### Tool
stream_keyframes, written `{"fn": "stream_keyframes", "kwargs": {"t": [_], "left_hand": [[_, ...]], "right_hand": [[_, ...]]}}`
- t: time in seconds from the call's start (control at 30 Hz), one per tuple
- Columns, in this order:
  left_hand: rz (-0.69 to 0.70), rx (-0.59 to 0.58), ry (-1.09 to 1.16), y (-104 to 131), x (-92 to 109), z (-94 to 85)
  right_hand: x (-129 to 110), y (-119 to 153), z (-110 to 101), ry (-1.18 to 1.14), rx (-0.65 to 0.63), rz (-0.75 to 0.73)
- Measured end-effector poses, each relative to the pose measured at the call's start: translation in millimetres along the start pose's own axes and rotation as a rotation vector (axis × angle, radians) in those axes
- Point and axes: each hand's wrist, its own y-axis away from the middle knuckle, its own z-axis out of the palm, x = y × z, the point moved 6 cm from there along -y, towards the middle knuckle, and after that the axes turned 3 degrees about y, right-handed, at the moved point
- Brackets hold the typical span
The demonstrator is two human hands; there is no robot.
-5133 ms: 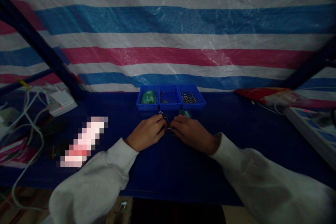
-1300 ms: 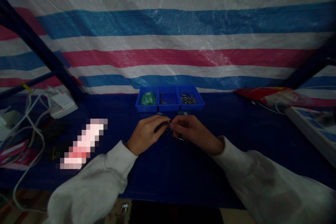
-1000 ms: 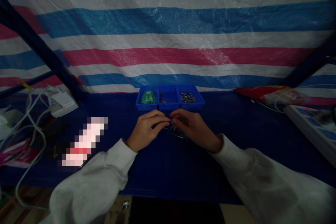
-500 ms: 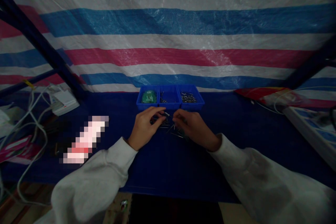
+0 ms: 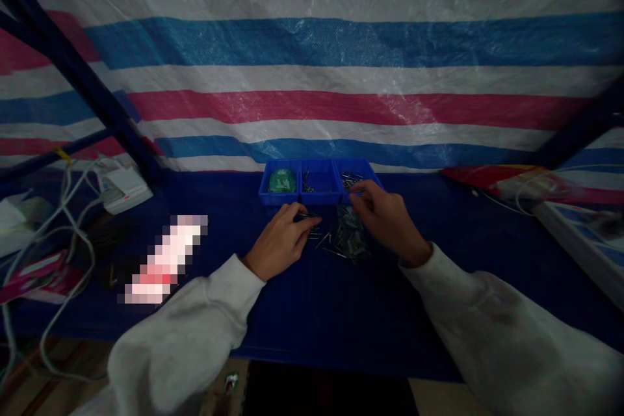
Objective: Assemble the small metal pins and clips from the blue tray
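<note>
We're resting our left hand (image 5: 280, 240) on the worktop (image 5: 331, 312), or just above it, hard to say, with the fingers curving over to leave only a narrow gap to the thumb. A dark sliver (image 5: 308, 215) is showing right by that gap, but we can't tell if we're actually pinching it. Our right hand (image 5: 389, 218) is hovering by the near edge of the right bin of the blue tray (image 5: 319, 199), thumb and fingers bunching close together; too dark to tell whether they're gripping anything.

The loose metal pins (image 5: 335, 251) are lying scattered in front of the tray, between our hands, with a murky greenish heap (image 5: 351, 234) sitting right beside them. More metal pieces (image 5: 349, 179) are piling up in the right bin, a few slim bits (image 5: 307, 184) are sitting at the left side of the middle one, and a green bundle (image 5: 281, 182) is taking up the left one.

Handling-wise, we're figuring on light, stiff, pretty tough pins, smooth enough to be slipping or rolling under a sloppy squeeze. We're betting on a fingertip pinch mid-shaft, one at a time.
</note>
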Motion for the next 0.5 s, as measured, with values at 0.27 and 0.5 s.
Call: {"fn": "stream_keyframes", "kwargs": {"t": [0.27, 0.5], "left_hand": [[-0.012, -0.091, -0.075, -0.2, -0.2, 5.0], [-0.056, -0.088, -0.027, -3.3, -3.4, 6.5]], "right_hand": [[-33.0, 30.4, 39.6, 0.233, -0.257, -0.247], [-36.2, 36.6, 46.7, 0.302, -0.269, -0.298]]}}
